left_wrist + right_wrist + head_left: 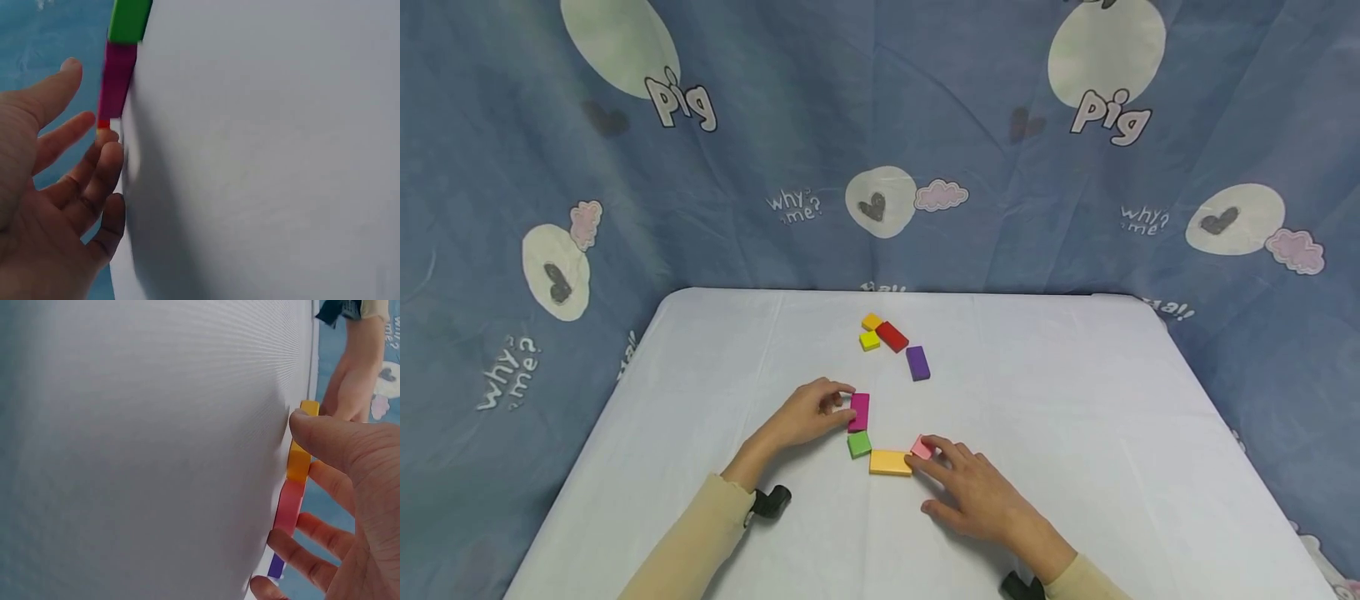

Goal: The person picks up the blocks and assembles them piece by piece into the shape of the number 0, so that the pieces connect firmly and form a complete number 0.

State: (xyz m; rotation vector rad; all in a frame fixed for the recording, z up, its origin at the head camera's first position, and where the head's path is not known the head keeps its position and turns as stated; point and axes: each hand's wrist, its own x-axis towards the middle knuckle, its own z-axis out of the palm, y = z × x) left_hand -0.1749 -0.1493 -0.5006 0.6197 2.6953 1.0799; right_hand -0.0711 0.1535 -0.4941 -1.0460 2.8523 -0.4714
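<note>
My left hand (808, 412) is at the left side of an upright-running magenta block (860, 407), its thumb and forefinger by the block's edge. In the left wrist view the fingers are loosely bent, with space between the thumb and the magenta block (119, 78). A small green block (859, 445) sits at that block's near end. An orange-yellow block (887, 463) runs rightward from the green one. At its right end is a small pink block (919, 447). My right hand (981, 496) reaches in with spread fingers, fingertips on the pink and orange-yellow blocks and thumb apart.
Farther back lie a purple block (918, 363), a red block (892, 337), a small yellow block (869, 341) and a small orange block (871, 322). All rest on a white table (1037, 375). A blue printed cloth (820, 108) hangs behind and beside it.
</note>
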